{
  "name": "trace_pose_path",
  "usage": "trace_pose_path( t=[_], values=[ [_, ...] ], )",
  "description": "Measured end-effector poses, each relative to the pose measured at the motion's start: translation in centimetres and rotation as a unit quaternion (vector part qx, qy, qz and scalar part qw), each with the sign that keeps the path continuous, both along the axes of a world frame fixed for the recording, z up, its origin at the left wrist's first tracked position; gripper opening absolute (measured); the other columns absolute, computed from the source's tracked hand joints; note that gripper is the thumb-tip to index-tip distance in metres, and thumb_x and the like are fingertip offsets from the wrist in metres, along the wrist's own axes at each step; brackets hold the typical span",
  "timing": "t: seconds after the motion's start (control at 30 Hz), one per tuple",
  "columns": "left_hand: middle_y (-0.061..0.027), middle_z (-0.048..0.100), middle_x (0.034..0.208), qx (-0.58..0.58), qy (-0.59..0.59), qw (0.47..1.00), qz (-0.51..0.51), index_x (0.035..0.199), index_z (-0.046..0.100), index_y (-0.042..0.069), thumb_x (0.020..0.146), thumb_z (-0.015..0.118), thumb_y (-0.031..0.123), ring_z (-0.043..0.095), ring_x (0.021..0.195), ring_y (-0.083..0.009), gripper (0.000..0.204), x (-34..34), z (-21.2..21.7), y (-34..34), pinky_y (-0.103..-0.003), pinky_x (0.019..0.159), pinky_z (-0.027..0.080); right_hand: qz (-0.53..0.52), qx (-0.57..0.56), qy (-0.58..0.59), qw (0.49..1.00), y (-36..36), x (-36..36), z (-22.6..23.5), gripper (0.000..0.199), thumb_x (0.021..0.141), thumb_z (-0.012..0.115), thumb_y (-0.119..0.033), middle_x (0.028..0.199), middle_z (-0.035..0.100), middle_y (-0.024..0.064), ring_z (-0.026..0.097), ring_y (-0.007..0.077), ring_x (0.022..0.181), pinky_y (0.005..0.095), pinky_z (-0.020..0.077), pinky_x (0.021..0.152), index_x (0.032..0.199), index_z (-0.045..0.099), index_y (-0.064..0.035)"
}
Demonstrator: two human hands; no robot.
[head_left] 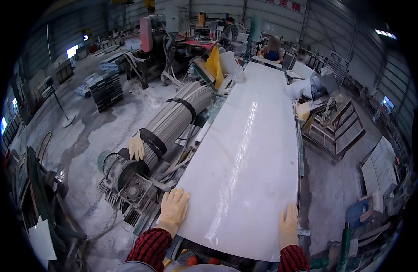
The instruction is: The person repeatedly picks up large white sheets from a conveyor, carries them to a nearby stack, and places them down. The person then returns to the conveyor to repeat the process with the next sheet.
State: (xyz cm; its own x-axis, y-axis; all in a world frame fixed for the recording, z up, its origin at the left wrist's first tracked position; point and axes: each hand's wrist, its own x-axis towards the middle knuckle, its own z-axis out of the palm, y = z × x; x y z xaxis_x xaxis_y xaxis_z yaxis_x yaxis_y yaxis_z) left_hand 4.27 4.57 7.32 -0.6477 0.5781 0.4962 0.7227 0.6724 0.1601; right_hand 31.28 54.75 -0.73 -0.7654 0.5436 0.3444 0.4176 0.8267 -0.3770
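A long, glossy white slab (252, 149) stretches away from me on a machine bed, its near edge just before my body. My left hand (173, 209), in a cream rubber glove, lies flat at the slab's near left corner with its fingers stretched forward. At the near right edge, my right hand (288, 225) wears a matching glove; its fingers point forward along the slab's rim, extended and holding nothing. Both forearms are in red and black knitted sleeves. Light reflects in a bright streak down the slab's middle.
Left of the slab are an electric motor (123, 174) and a strapped bundle of pale strips (172, 115), with a loose cream glove (136, 146) on it. A co-worker (271, 51) stands at the far end. A metal frame rack (338, 129) and stacked slabs (379, 167) stand right.
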Motion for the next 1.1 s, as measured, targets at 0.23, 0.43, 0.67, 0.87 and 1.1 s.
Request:
trace_pose_path(
  t=[0.23, 0.43, 0.67, 0.87, 1.1],
  values=[
    [-0.0109, 0.071, 0.137, 0.035, 0.028, 0.999, 0.008, 0.131, 0.075, 0.017, 0.099, 0.082, 0.023, 0.065, 0.131, -0.0369, 0.034, 0.0, -1.5, -0.4, -0.057, 0.109, 0.051, -0.044, -0.036, -0.053, 0.997, -7.4, 7.1, 0.5, 0.072, 0.112, 0.072, -0.02, 0.184, 0.048, 0.0387, 0.041, 0.0582, 0.173, 0.0624, 0.0338, 0.145, 0.173, 0.053, 0.0123],
    [-0.011, 0.069, 0.145, 0.021, 0.042, 0.994, 0.095, 0.134, 0.074, 0.017, 0.099, 0.083, 0.028, 0.064, 0.132, -0.038, 0.038, 1.2, -1.8, -1.0, -0.058, 0.11, 0.052, -0.046, -0.089, -0.057, 0.993, -14.6, 11.5, 5.3, 0.071, 0.128, 0.057, -0.038, 0.19, 0.043, 0.0348, 0.032, 0.0496, 0.18, 0.0559, 0.0275, 0.148, 0.179, 0.049, 0.0095],
    [-0.0162, 0.068, 0.145, 0.054, -0.034, 0.994, 0.09, 0.143, 0.07, 0.012, 0.108, 0.074, 0.021, 0.067, 0.129, -0.0411, 0.037, 5.0, -2.5, -4.4, -0.053, 0.107, 0.057, -0.035, 0.041, -0.047, 0.997, -18.2, 14.3, 5.8, 0.066, 0.127, 0.059, -0.035, 0.186, 0.049, 0.0346, 0.042, 0.0517, 0.175, 0.0581, 0.0281, 0.148, 0.175, 0.055, 0.0099],
    [-0.0131, 0.071, 0.138, 0.044, -0.034, 0.998, 0.035, 0.139, 0.073, 0.014, 0.105, 0.078, 0.019, 0.069, 0.122, -0.0378, 0.034, 8.0, -2.2, -8.4, -0.052, 0.1, 0.058, -0.073, 0.063, 0.004, 0.995, -18.3, 15.4, 1.6, 0.063, 0.126, 0.06, -0.036, 0.18, 0.057, 0.0347, 0.047, 0.0516, 0.171, 0.0604, 0.032, 0.146, 0.172, 0.061, 0.0067],
    [-0.0145, 0.07, 0.139, 0.034, -0.029, 0.998, 0.032, 0.14, 0.072, 0.013, 0.106, 0.077, 0.018, 0.068, 0.122, -0.0402, 0.034, 9.0, -2.6, -9.3, -0.054, 0.101, 0.058, -0.1, 0.059, 0.062, 0.991, -18.7, 15.9, -0.3, 0.058, 0.125, 0.062, -0.034, 0.174, 0.063, 0.0345, 0.053, 0.0531, 0.166, 0.0618, 0.0363, 0.142, 0.168, 0.067, 0.0044]
  ],
)
